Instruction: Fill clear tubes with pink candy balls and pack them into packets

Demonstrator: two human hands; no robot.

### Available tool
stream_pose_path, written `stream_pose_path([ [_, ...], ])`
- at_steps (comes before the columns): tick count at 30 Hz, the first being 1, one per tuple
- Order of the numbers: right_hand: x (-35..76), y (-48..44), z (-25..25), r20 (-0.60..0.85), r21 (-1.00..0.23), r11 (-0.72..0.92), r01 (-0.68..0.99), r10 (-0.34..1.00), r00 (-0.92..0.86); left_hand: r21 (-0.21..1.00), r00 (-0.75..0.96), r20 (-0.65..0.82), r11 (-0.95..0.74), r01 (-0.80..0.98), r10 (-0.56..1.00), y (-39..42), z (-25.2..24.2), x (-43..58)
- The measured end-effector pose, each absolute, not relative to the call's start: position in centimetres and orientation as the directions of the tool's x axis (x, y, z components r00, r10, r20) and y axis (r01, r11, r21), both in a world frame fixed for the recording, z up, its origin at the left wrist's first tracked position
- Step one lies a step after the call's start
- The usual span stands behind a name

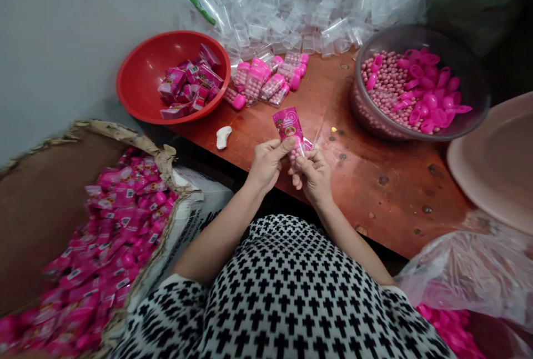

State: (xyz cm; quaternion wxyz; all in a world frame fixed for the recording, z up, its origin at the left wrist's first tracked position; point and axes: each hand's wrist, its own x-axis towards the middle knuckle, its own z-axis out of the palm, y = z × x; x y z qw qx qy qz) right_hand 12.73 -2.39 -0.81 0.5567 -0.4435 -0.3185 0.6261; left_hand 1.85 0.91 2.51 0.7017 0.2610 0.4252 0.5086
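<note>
Both my hands meet over the near edge of a brown wooden table (pixel 375 181). My left hand (pixel 266 161) pinches a pink printed sleeve (pixel 287 123) that stands up from a small clear container of pink candy (pixel 296 150). My right hand (pixel 314 175) is closed around the container's lower end. The sleeve covers the container's upper part.
A red bowl (pixel 141 78) holds pink sleeves. Filled pink-capped containers (pixel 266 81) lie behind, before a bag of empty clear ones (pixel 300 9). A grey bowl (pixel 474 86) has candy and pink caps. A cardboard box (pixel 41 198) of finished packs is at left; a pink basin (pixel 499 164) at right.
</note>
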Motion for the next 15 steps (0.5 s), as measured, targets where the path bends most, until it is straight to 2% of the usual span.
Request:
stream_pose_path([
  [4, 12.6, -2.7, -1.1, -0.178, -0.906, -0.142, -0.398, 0.982, 0.056, 0.747, 0.197, -0.368, 0.415, -0.519, 0.909, 0.9, 2.3, 1.8],
  [9, 12.3, -3.3, -1.5, -0.093, -0.976, -0.049, -0.214, 0.975, 0.202, 0.772, 0.098, -0.358, 0.354, -0.528, 0.928, 0.6, 2.0, 2.3],
  [12, 12.4, -3.2, -1.5, -0.149, -0.942, -0.09, -0.323, 0.975, 0.164, 0.812, 0.014, -0.353, 0.314, -0.493, 0.936, 0.0, 1.9, 2.9],
  [15, 12.5, -3.0, -1.3, -0.257, -0.842, -0.209, -0.497, 0.966, 0.029, 0.828, -0.021, -0.36, 0.309, -0.468, 0.933, -0.4, 1.7, 3.0],
])
